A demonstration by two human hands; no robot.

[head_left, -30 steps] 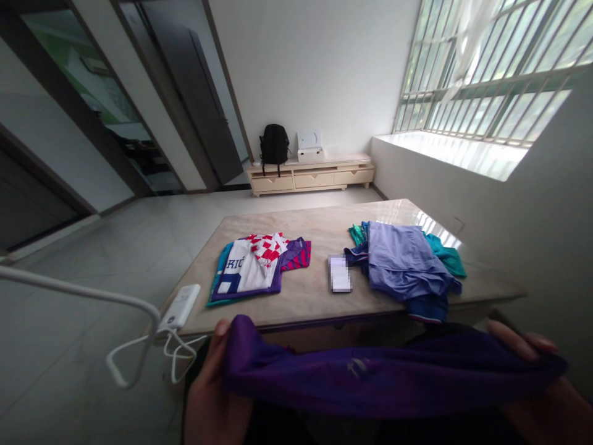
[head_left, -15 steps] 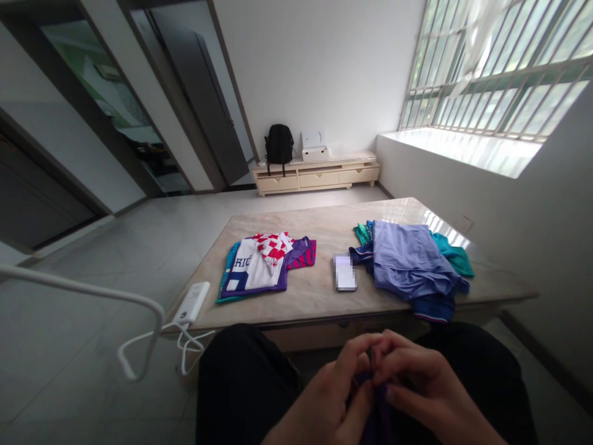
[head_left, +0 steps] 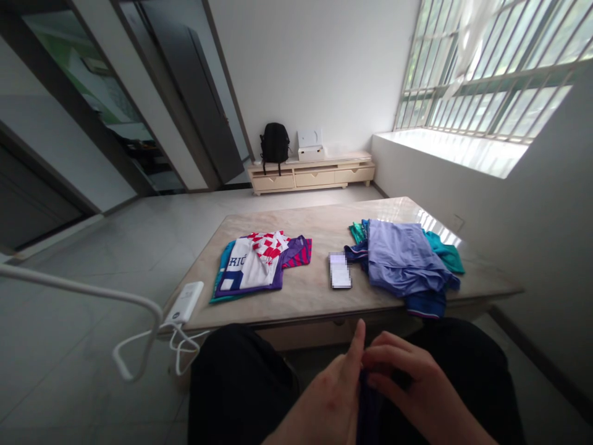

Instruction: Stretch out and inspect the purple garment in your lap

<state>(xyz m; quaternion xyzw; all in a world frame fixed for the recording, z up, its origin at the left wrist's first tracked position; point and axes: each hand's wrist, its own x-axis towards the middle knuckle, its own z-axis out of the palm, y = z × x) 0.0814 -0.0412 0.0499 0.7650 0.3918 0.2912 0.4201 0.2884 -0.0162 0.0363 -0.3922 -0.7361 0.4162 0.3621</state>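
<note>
Between my two hands, above my lap, hangs a dark purple piece of cloth (head_left: 365, 411); most of it is hidden or lost in shadow. My left hand (head_left: 328, 395) is closed on the cloth's left side, its index finger pointing up and its other fingers mostly out of sight. Pressing the cloth's upper edge from the right, my right hand (head_left: 417, 377) has its fingers bent and pinched together. Both hands meet near the top of the cloth, in front of the table edge.
On the marble-look table (head_left: 296, 309) lie folded jerseys (head_left: 254, 266) at left, a phone (head_left: 340, 272) in the middle, and a pile of blue and green shirts (head_left: 403, 259) at right. A white power bank (head_left: 184, 303) with cables sits by the left corner, near a white bent tube (head_left: 139, 300).
My left index finger has straightened upward, away from the right fingertips. My right hand keeps its pinch on the purple cloth. The view has shifted slightly to the right.
</note>
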